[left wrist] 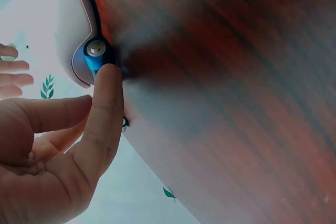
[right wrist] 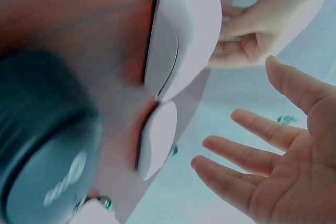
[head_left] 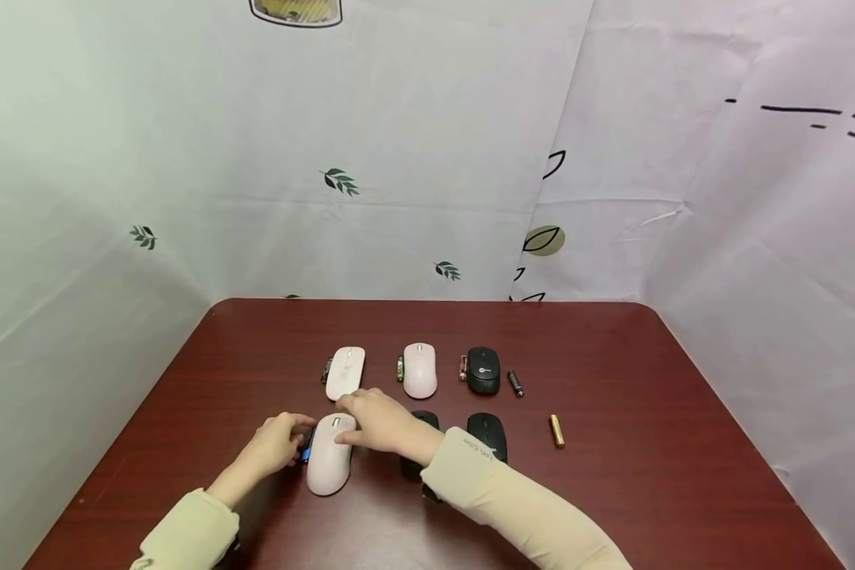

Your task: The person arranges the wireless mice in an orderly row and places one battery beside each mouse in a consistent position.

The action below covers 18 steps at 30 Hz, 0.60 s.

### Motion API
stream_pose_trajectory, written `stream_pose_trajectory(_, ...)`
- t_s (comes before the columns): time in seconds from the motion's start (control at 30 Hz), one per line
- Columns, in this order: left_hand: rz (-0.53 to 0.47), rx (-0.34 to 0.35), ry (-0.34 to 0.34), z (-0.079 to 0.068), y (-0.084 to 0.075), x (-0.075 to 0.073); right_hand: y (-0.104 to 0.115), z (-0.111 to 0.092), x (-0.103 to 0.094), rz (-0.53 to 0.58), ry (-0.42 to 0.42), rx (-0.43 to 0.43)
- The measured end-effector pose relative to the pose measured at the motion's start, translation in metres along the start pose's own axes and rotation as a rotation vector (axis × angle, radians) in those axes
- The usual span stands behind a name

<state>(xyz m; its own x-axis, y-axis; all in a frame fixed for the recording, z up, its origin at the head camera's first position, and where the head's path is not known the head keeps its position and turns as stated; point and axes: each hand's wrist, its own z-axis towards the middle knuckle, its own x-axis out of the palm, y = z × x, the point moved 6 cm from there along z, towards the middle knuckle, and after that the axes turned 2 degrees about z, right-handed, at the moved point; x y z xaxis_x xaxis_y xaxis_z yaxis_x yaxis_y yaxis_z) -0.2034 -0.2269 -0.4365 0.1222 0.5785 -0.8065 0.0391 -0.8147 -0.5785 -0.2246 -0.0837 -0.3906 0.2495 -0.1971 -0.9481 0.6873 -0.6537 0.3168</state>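
Observation:
A pale pink computer mouse (head_left: 328, 467) lies on the table between both hands. Against its left side is a blue battery (head_left: 307, 447), its metal end (left wrist: 96, 49) facing the left wrist camera. My left hand (head_left: 274, 443) touches this battery with an extended index finger, the thumb held close to that finger. Over the mouse's right and far side reaches my right hand (head_left: 385, 423), its fingers spread and holding nothing. A flat white mouse (head_left: 345, 372) lies just beyond the right fingertips. Under the right wrist, a black mouse (head_left: 425, 417) is partly hidden.
Another pink mouse (head_left: 420, 372) and a black mouse (head_left: 484, 370) stand in the far row, with batteries beside them. A further black mouse (head_left: 488, 434) lies near the right forearm. Farther right are a dark battery (head_left: 516, 383) and a gold battery (head_left: 557, 431).

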Motion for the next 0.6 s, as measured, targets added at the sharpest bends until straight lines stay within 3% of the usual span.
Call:
stream_pose_trajectory(0.17,0.068,0.019,-0.011,0.001,-0.001,-0.007,-0.02,-0.007,-0.013,0.057,-0.026,-0.006)
stream_pose_trajectory(0.37,0.232,0.16,-0.155,0.006,-0.017,-0.025,-0.051,-0.022,-0.04,0.22,-0.101,0.018)
stream_pose_trajectory(0.6,0.231,0.23,-0.277,0.014,-0.046,-0.035,-0.101,-0.044,-0.067,0.297,-0.213,0.115)
